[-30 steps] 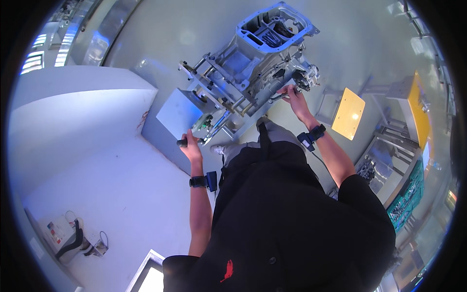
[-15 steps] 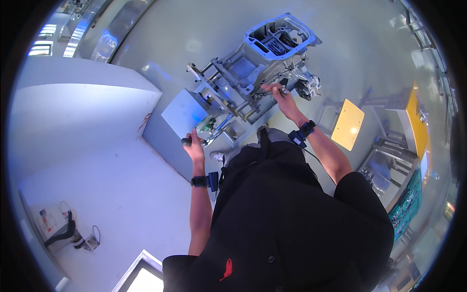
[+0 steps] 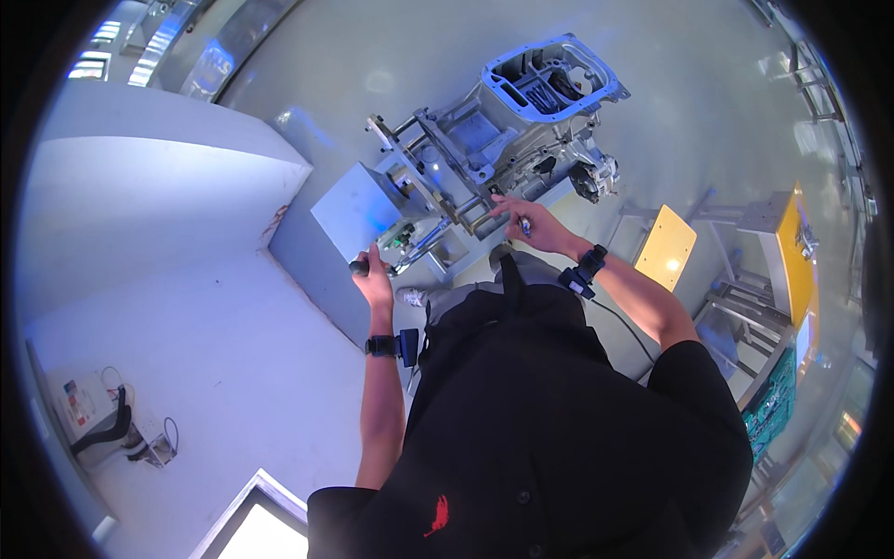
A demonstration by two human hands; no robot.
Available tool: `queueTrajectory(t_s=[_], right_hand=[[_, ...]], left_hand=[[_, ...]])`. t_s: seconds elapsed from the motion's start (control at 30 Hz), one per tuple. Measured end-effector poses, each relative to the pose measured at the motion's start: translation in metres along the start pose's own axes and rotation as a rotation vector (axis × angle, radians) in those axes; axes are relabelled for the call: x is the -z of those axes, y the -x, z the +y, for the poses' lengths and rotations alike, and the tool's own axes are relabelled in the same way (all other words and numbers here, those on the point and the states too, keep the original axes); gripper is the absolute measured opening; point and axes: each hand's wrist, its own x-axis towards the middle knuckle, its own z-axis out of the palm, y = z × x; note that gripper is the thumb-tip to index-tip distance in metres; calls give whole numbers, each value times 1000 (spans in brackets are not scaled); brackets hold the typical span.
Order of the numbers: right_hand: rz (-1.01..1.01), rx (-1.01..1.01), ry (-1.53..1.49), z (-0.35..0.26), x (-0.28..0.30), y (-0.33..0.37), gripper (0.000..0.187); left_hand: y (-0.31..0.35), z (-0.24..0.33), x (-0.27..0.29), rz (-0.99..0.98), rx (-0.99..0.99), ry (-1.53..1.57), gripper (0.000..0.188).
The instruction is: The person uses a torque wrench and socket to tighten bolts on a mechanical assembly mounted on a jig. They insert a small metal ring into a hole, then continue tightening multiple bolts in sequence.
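Note:
A grey metal engine block (image 3: 475, 126) with an open, blue-lit rim hangs on a fixture frame (image 3: 410, 160) ahead of me. My left hand (image 3: 374, 281) is wrapped round a black crank handle (image 3: 359, 267), beside the fixture's gearbox and shaft. My right hand (image 3: 540, 229) is near the frame's lower right corner, below the block. A small shiny metal tool (image 3: 526, 225) is in its curled fingers; its exact kind is too small to tell. The right index finger stretches toward the frame corner; whether it touches is unclear.
A grey-blue metal box (image 3: 356, 210) is part of the stand, left of the block. A white partition (image 3: 168, 186) rises at the left. On the right are a yellow stool seat (image 3: 667, 247), a yellow-topped bench (image 3: 790, 256) and a green tray of small parts (image 3: 775, 410).
My right hand has drawn back from the engine block's lower side toward me, with the small metal tool in it. My left hand stays on the crank handle. The view has shifted slightly.

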Motion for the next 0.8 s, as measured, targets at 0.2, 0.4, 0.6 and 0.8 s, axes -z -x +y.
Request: queueTrajectory(t_s=[0.2,0.4,0.6,0.8], right_hand=[[-65,134,91,3,-18,-14,25],[124,-3,186,5,-16,-28,21],[183,-65,434,-8,-13,-90,43],[224,-118,346,-10,-17,-107,48]], left_hand=[[-7,-10,0,-8,-1,55,39],[-7,-6,-2,-22,15,246,37],[-6,-7,-1,-15,21,229,34],[-10,-15,-2,15,-6,158,36]])
